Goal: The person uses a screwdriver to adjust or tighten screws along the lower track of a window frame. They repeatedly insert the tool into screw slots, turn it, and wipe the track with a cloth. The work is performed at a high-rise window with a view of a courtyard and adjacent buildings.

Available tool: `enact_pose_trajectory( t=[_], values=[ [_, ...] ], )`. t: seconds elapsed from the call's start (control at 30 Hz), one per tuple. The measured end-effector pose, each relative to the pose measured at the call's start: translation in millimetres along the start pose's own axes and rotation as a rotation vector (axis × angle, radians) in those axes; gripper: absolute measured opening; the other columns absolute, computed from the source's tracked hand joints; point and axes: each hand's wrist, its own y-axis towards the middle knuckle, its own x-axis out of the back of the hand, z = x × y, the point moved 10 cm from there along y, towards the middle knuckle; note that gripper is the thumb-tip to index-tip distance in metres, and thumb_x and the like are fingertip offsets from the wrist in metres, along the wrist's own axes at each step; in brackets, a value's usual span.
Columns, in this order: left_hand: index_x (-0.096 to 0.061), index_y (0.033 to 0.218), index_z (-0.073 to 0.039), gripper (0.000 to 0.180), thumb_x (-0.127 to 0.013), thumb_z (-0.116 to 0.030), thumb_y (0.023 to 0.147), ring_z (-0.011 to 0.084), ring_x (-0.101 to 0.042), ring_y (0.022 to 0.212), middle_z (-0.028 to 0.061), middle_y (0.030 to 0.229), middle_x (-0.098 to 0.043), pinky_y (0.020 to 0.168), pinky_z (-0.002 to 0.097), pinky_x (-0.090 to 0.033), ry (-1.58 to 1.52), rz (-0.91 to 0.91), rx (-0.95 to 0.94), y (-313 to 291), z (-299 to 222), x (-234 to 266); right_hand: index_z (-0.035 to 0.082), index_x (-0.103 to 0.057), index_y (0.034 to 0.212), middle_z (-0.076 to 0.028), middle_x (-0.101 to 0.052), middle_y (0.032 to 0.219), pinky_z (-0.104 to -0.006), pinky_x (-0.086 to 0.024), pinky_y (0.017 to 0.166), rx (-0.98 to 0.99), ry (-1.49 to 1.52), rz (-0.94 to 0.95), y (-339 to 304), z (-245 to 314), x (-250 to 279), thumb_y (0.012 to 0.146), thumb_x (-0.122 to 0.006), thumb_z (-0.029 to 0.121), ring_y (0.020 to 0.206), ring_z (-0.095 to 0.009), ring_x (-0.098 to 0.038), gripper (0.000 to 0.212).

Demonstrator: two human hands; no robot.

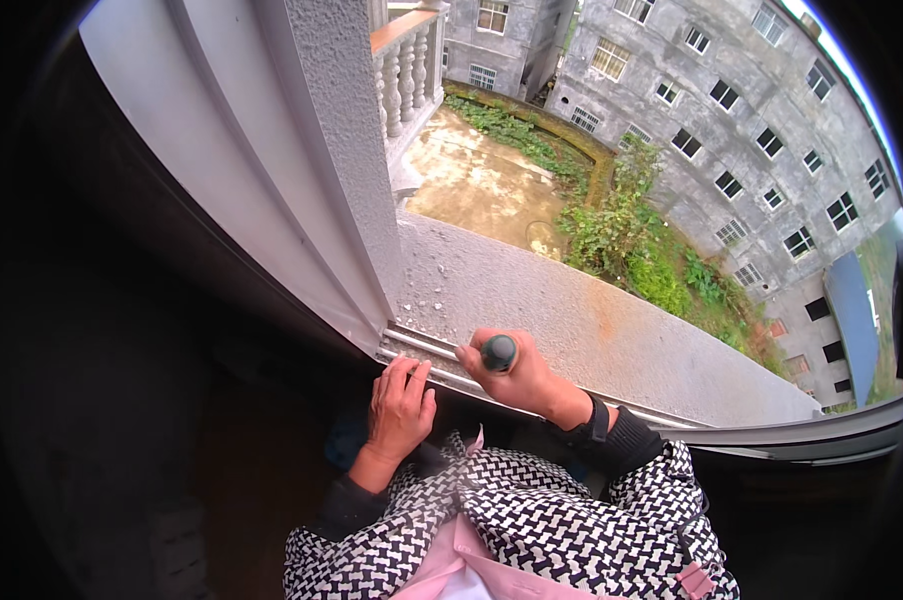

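My right hand point(534, 382) is wrapped round a tool with a dark green, round-ended handle point(499, 352), held upright over the window track point(427, 346). I see the handle end-on; the lower part of the tool is hidden beneath my fist. My left hand point(400, 412) lies on the inner edge of the track, near its left corner, fingers stretched forward and holding nothing visible. The pale metal track runs in parallel rails along the sill, with dirt between them. White crumbs point(427, 303) lie on the rough outer ledge point(552, 295) just beyond.
A light metal window frame point(272, 180) rises at the left, against a rough grey wall point(342, 130). Past the ledge is a drop to a yard point(482, 170) with plants and a grey building point(712, 120). A balustrade point(409, 75) stands at the upper left.
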Motion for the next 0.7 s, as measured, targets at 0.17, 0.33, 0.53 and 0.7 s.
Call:
enact_pose_trajectory(
  t=[0.17, 0.33, 0.53, 0.7],
  values=[
    [-0.064, 0.127, -0.003, 0.047, -0.072, -0.010, 0.081, 0.0380, -0.056, 0.126, 0.0146, 0.125, -0.059, 0.105, 0.0473, -0.046, 0.002, -0.037, 0.001, -2.5, 4.3, 11.0, 0.004, -0.059, 0.076, -0.018, -0.054, 0.063, -0.0416, -0.044, 0.053, 0.018, 0.241, -0.138, 6.3, 27.9, 26.7, 0.093, -0.074, 0.022, 0.054, -0.035, -0.048, 0.029],
    [-0.065, 0.126, -0.003, 0.047, -0.071, -0.006, 0.080, 0.0393, -0.058, 0.122, 0.0157, 0.122, -0.061, 0.106, 0.0483, -0.046, -0.032, -0.050, 0.011, -13.7, 3.8, 14.9, 0.001, -0.066, 0.081, -0.023, -0.060, 0.068, -0.0437, -0.048, 0.060, -0.351, -0.075, 0.273, -12.6, -15.6, 2.6, 0.090, -0.071, 0.025, 0.060, -0.039, -0.058, 0.026],
    [-0.067, 0.124, -0.003, 0.044, -0.070, -0.004, 0.079, 0.0394, -0.058, 0.121, 0.0159, 0.122, -0.062, 0.106, 0.0481, -0.047, -0.049, -0.067, -0.005, -18.3, 3.4, 16.4, 0.002, -0.061, 0.074, 0.004, -0.056, 0.064, -0.0264, -0.042, 0.056, -0.100, 0.590, -0.275, 29.3, -18.1, 5.3, 0.100, -0.069, 0.019, 0.063, -0.004, -0.049, 0.032],
    [-0.068, 0.124, -0.004, 0.044, -0.069, -0.004, 0.080, 0.0382, -0.058, 0.122, 0.0142, 0.121, -0.062, 0.105, 0.0472, -0.048, -0.029, -0.091, 0.018, -27.6, 15.0, 28.9, 0.007, -0.058, 0.070, 0.003, -0.059, 0.066, -0.0232, -0.040, 0.055, -0.227, 0.731, -0.146, -20.8, -32.1, 37.5, 0.100, -0.069, 0.020, 0.062, -0.004, -0.050, 0.035]
  ],
)
